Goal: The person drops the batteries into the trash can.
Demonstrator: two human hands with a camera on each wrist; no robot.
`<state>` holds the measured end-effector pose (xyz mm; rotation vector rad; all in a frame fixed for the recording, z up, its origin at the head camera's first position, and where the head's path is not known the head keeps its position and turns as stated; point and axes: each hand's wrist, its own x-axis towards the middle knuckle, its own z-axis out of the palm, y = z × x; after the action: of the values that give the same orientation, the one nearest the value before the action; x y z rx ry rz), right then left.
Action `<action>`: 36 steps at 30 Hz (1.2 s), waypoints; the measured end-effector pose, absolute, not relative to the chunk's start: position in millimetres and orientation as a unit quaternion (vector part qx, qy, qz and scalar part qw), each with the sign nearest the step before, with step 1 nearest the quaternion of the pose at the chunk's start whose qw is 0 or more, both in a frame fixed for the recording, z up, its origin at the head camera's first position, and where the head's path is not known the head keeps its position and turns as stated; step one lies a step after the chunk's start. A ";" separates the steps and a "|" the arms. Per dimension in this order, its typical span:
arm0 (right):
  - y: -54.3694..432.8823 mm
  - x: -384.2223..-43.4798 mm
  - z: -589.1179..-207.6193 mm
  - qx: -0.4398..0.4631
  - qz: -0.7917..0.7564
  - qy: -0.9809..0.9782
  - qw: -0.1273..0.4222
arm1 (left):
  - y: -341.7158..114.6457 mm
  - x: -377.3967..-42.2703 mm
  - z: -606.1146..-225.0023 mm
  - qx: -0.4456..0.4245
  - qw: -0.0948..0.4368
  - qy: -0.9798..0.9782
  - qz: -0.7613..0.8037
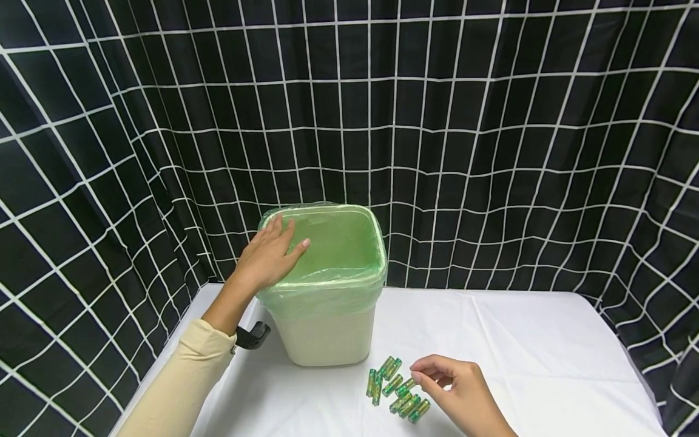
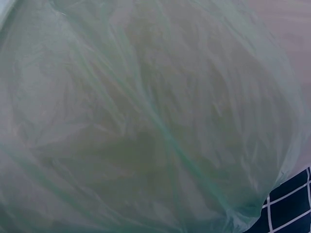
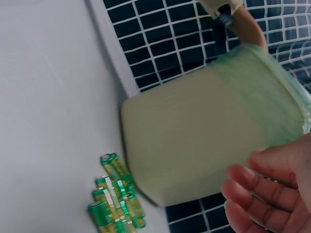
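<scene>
A cream bin (image 1: 330, 337) stands upright on the table, lined with a thin green plastic bag (image 1: 349, 285) folded over its rim. My left hand (image 1: 267, 258) lies at the bin's left rim with its fingers stretched out. The bag's film (image 2: 146, 121) fills most of the left wrist view, where the hand itself is hidden. In front of the bin lie several green and gold batteries (image 1: 392, 385), seen also as a cluster (image 3: 116, 199) in the right wrist view. Beside them hovers my right hand (image 1: 455, 388), thumb and forefinger close together; no held thing shows between its loosely bent fingers (image 3: 243, 191).
A white cloth (image 1: 524, 352) covers the table. Black curtains with a white grid (image 1: 437, 152) surround it at the back and sides. A black band (image 1: 252, 335) hangs at the left wrist, by the cream sleeve (image 1: 185, 370).
</scene>
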<state>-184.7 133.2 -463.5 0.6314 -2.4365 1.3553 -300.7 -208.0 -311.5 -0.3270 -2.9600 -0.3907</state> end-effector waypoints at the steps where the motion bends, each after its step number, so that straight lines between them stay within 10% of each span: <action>1: 134.3 -184.4 -466.1 0.223 0.471 -0.842 0.138 | -207.9 -300.4 -311.5 -0.108 0.068 -0.983 -0.130; 36: 156.0 -196.9 -524.0 0.210 0.338 -0.916 -0.043 | -208.5 -302.3 -313.2 -0.108 0.068 -0.982 -0.139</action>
<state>-196.9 156.0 -524.0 0.6770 -2.9601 1.0935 -302.3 -208.5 -313.2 -0.3242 -2.9576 -0.4188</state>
